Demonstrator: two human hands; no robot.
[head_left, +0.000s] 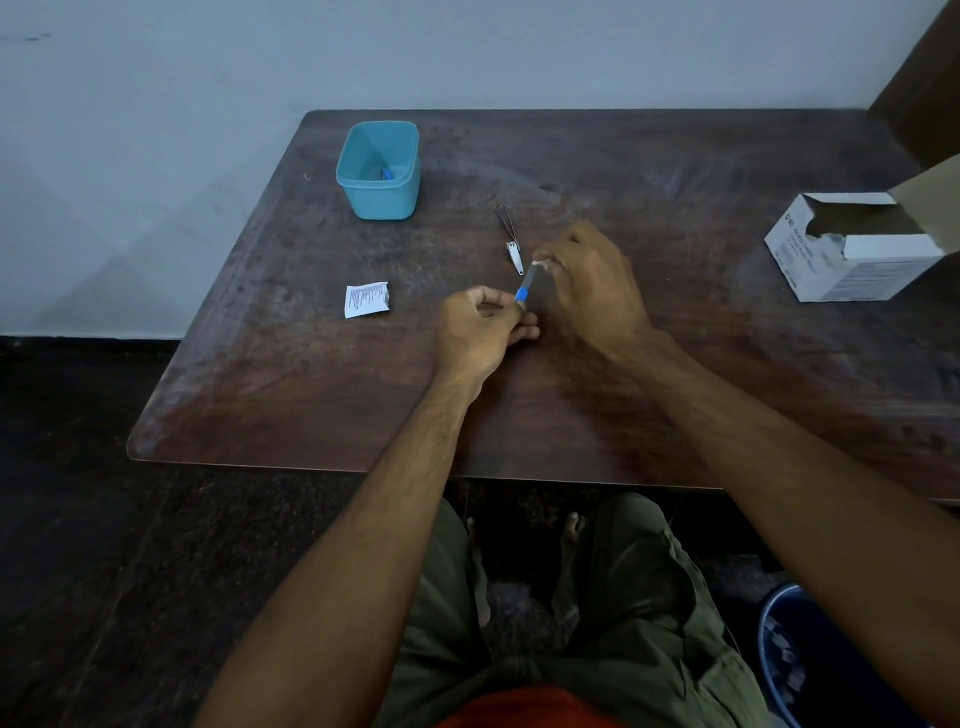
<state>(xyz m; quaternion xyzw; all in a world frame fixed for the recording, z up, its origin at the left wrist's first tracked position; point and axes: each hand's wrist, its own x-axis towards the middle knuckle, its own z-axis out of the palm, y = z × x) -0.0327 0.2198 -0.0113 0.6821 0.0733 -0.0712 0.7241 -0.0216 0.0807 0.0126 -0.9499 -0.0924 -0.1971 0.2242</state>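
Near centre frame, left hand (478, 327) pinches a blue-handled tool (524, 287), right hand (592, 275) pinches seemingly a swab (542, 266) on its tip; a slipping grip could nick skin.

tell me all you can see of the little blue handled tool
The blue-handled tool is a thin short stick: bright blue plastic-looking grip below, pale grey shaft above. It slants over the table. The left hand pinches the blue end; the right hand pinches a white wipe round its upper tip, which is hidden.
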